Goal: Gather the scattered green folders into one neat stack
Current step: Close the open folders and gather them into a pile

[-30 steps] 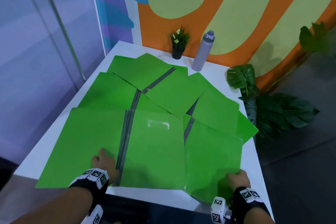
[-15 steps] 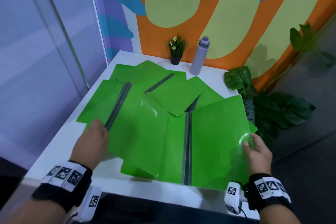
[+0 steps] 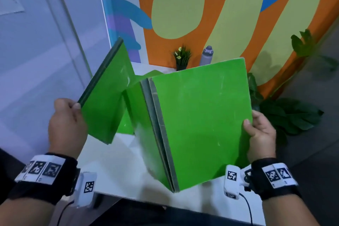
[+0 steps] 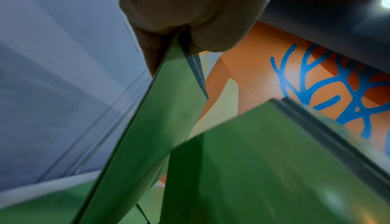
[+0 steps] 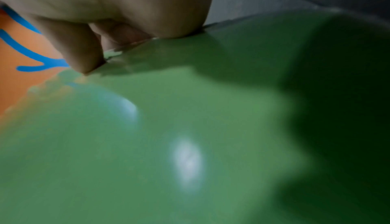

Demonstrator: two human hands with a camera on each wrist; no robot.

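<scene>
Two bundles of green folders are raised off the white table [image 3: 117,169]. My left hand [image 3: 68,115] grips the left bundle [image 3: 104,101] at its dark spine edge, thumb on top; the left wrist view shows that folder edge [image 4: 147,127] pinched between thumb and fingers. My right hand [image 3: 256,130] grips the right side of the larger bundle [image 3: 200,121], whose grey spines point toward me and whose cover faces up. The right wrist view, blurred, shows its green cover [image 5: 190,135] under my thumb. More green folders [image 3: 126,126] lie on the table behind, mostly hidden.
A small potted plant [image 3: 181,59] and a grey bottle [image 3: 206,58] stand at the table's far edge against the orange wall. Large leafy plants [image 3: 288,115] sit on the floor to the right. A pale wall runs along the left.
Both hands have lifted their folders off the table and swung them upright toward each other. The camera has come closer; the spread of folders on the table is now mostly hidden.
</scene>
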